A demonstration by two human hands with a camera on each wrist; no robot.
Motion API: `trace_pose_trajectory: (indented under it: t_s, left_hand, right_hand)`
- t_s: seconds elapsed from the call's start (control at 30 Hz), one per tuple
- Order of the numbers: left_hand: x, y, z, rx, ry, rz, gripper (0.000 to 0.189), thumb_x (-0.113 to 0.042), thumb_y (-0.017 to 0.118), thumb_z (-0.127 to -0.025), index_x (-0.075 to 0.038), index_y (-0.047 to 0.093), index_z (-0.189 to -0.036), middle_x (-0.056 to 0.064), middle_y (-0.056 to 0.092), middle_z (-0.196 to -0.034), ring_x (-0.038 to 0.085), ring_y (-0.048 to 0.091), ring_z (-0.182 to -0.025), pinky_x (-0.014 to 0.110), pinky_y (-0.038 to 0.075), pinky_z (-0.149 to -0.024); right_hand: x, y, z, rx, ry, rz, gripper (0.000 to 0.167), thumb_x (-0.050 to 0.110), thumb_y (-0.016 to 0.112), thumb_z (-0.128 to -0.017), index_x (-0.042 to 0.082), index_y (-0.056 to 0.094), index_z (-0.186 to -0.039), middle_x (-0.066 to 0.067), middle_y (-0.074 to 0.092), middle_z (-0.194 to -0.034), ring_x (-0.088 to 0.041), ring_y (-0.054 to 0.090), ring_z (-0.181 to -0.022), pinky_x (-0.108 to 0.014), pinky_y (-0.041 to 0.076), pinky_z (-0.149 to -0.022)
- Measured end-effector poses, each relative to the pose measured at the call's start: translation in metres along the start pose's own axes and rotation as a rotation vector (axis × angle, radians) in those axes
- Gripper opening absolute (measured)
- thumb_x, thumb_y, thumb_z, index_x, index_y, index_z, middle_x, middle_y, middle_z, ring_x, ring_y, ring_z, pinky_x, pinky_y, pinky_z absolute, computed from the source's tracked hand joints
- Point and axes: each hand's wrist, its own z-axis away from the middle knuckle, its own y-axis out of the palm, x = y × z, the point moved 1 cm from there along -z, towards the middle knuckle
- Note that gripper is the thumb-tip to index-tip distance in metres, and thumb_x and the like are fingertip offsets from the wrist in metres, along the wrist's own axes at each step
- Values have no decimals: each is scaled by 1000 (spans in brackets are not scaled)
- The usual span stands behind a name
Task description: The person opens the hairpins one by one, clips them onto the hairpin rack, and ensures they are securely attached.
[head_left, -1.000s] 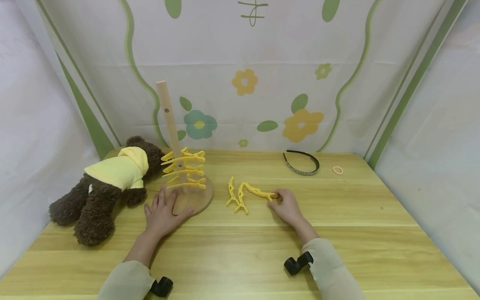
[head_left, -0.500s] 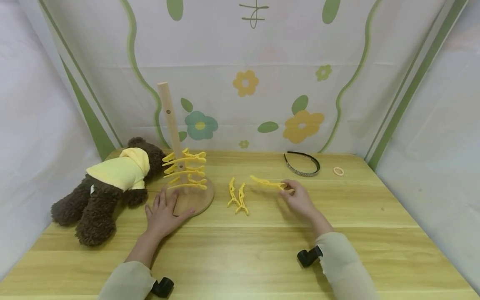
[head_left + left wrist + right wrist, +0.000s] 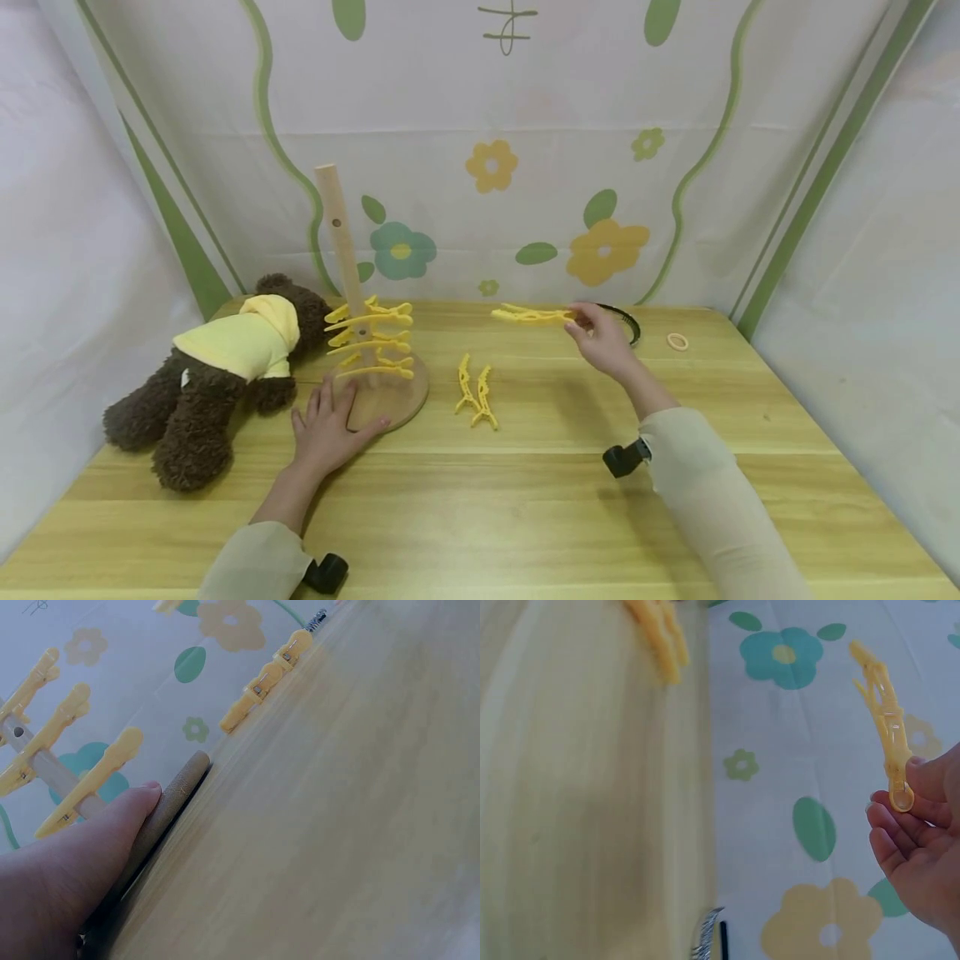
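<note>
Yellow clip pinched aloft by right hand; left hand flat, fingers spread.

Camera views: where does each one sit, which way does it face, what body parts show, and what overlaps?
Head: above, facing forward and down over the wooden table; shows both sleeved forearms, left hand on the wooden stand, right hand.
Left wrist: low at the table, facing along it; shows the thumb against the stand's base edge.
Right wrist: faces the floral backdrop; shows fingers pinching a yellow hair clip.
Shared: that clip also shows in head.
</note>
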Motion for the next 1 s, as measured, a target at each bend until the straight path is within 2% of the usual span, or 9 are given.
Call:
trace_pose_trajectory:
  t_s: [0.27,0.4,0.57,0.67,1.0]
  left_hand:
    - [1,-1,1,5,-5,-3,92,-69,44,-72,-6,25,-136,24,-1,-139,46,3,-122,66,-5,-85]
    - [2,-1,1,4,-5,-3,92,-68,44,-72,-6,25,-136,25,-1,-139,46,3,-122,66,-5,-85]
    - [2,-1,1,-1,-4,-1,91,-68,44,-72,-6,26,-136,25,0,-139,46,4,-122,66,-5,-84]
    - [2,0,1,-4,1,3,92,-69,44,-72,-6,26,-136,25,0,-139,47,4,-122,66,-5,-84]
    - [3,3,-1,-19,11,-3,92,-69,44,-71,-7,27,-136,25,0,-139,47,5,-121,67,-4,-84]
  right_hand:
    - [43,4,-30,-70,59,-102,21,8,56,-85,-2,57,-102,-12,56,-90,-21,50,-81,-31,42,-69]
    - [67,14,-42,-92,39,-123,19,7,58,-83,-2,60,-99,-11,57,-85,-20,51,-75,-28,43,-64]
    - [94,34,-55,-67,-23,-187,16,3,59,-81,-4,59,-96,-11,57,-82,-20,52,-72,-27,44,-61]
    - [108,49,-60,-45,-26,-230,15,2,59,-81,-4,59,-95,-11,57,-80,-19,52,-70,-26,45,-61]
    - [144,88,-74,33,-72,-220,14,4,57,-82,-1,61,-95,-7,57,-76,-17,51,-65,-22,42,-56]
